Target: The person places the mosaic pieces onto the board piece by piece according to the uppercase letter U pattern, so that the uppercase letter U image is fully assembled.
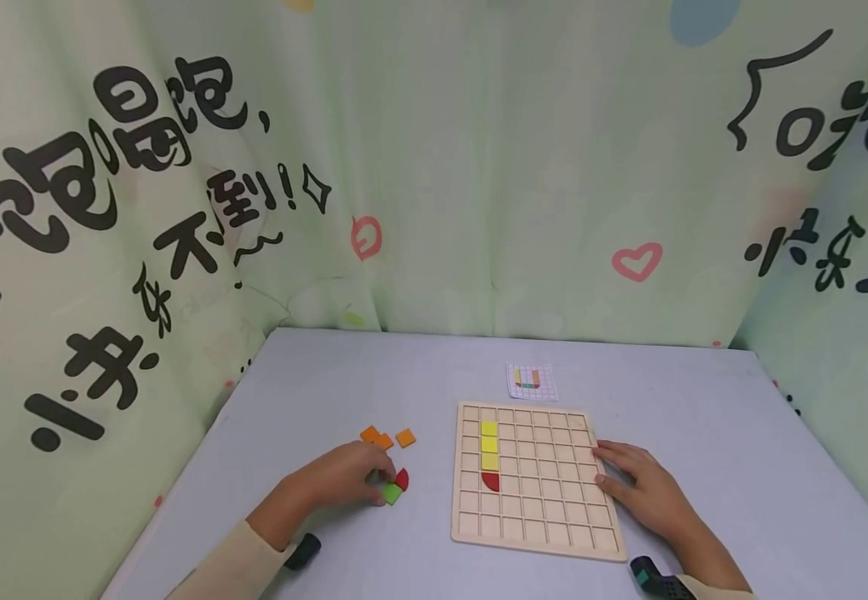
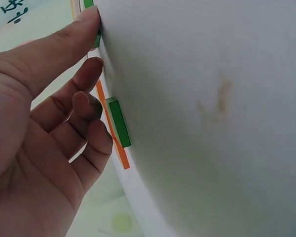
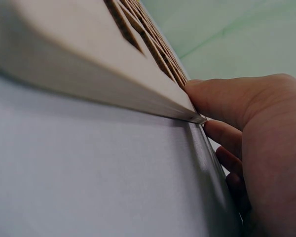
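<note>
right hand (image 1: pixel 640 487), fingers apart, likely steadies board (image 1: pixel 536 486) from right; left hand (image 1: pixel 346 475) touches green tile (image 1: pixel 392 494), cannot tell if clamped.

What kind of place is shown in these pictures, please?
It looks like a small curtained-off play or activity corner, though I cannot be certain. A pale printed curtain stands around a light-coloured table, which holds a wooden grid board.
</note>
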A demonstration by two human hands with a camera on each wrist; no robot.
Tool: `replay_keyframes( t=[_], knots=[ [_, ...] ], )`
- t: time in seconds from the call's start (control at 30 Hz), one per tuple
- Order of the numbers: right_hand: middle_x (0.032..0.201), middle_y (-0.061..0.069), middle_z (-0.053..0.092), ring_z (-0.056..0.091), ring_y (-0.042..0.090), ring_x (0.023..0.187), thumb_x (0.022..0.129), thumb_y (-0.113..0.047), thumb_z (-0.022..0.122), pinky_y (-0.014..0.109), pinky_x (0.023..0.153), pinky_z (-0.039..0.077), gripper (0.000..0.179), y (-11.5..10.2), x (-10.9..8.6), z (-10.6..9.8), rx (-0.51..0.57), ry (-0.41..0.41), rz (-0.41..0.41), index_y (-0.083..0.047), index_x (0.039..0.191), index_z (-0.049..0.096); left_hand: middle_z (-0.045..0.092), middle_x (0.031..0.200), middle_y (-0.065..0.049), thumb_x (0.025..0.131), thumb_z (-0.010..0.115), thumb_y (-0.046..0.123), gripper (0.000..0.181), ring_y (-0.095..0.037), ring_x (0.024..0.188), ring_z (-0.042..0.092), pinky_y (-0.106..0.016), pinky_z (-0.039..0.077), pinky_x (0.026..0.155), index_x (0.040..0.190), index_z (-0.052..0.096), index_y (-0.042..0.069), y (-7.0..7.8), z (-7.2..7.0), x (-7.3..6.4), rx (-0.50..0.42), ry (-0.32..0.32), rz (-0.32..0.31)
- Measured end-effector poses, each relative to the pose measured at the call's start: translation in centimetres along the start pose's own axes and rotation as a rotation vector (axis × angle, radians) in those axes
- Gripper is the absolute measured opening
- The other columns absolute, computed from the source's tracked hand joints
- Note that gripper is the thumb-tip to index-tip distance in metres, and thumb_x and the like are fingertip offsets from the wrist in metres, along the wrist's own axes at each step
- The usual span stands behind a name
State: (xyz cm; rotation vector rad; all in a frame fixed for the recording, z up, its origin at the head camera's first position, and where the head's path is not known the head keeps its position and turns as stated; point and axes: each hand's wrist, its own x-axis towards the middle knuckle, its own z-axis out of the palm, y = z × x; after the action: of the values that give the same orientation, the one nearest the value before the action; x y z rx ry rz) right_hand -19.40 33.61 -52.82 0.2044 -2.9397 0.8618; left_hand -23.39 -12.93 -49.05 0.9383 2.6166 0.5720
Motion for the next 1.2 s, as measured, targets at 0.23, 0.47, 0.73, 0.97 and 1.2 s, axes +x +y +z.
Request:
replay_keyframes(
  t=[0.23, 0.47, 0.73, 0.97, 1.2],
  knots=[
    [0.142, 0.016, 0.048, 0.033, 0.043, 0.134, 0.091, -0.043, 0.065, 0.064, 0.103, 0.025, 0.057, 0.1, 0.0, -0.1, 0.005, 0.008, 0.002, -0.006, 0.134, 0.059, 0.056, 0.087, 0.019, 0.075, 0.085, 0.028, 0.026, -0.002, 0.08, 0.051, -0.022, 0.047, 0.074, 0.097, 0.074, 0.022, 0.3, 0.1, 0.3, 0.027, -0.019, 0.044],
    [0.142, 0.016, 0.048, 0.033, 0.043, 0.134, 0.091, -0.046, 0.064, 0.064, 0.103, 0.025, 0.059, 0.0, -0.1, -0.1, 0.013, 0.005, 0.011, -0.006, 0.134, 0.058, 0.055, 0.087, 0.017, 0.079, 0.082, 0.028, 0.02, -0.003, 0.08, 0.05, -0.023, 0.047, 0.075, 0.095, 0.071, 0.022, 0.7, 0.2, 0.4, 0.056, 0.002, 0.001],
    [0.142, 0.016, 0.048, 0.033, 0.042, 0.134, 0.09, -0.044, 0.065, 0.064, 0.103, 0.024, 0.058, -0.1, -0.1, -0.1, 0.017, 0.007, 0.021, -0.006, 0.134, 0.059, 0.058, 0.089, 0.017, 0.079, 0.082, 0.031, 0.024, -0.004, 0.081, 0.053, -0.026, 0.049, 0.077, 0.097, 0.072, 0.019, 1.1, 0.1, 0.5, 0.068, 0.037, -0.018],
    [0.142, 0.016, 0.047, 0.032, 0.042, 0.134, 0.09, -0.043, 0.066, 0.064, 0.103, 0.024, 0.059, 0.0, 0.0, 0.0, 0.013, 0.009, 0.019, -0.006, 0.134, 0.058, 0.057, 0.089, 0.02, 0.08, 0.081, 0.033, 0.023, -0.001, 0.085, 0.054, -0.025, 0.048, 0.079, 0.098, 0.071, 0.022, 1.0, 0.2, 0.8, 0.058, 0.088, 0.038],
    [0.142, 0.017, 0.047, 0.033, 0.043, 0.134, 0.091, -0.04, 0.066, 0.064, 0.103, 0.025, 0.057, 0.3, 0.1, 0.2, 0.007, 0.012, 0.015, -0.005, 0.134, 0.058, 0.057, 0.091, 0.019, 0.082, 0.079, 0.035, 0.022, -0.002, 0.087, 0.054, -0.022, 0.046, 0.079, 0.097, 0.07, 0.022, 1.5, 0.4, 1.5, 0.034, 0.125, 0.086]
  ],
)
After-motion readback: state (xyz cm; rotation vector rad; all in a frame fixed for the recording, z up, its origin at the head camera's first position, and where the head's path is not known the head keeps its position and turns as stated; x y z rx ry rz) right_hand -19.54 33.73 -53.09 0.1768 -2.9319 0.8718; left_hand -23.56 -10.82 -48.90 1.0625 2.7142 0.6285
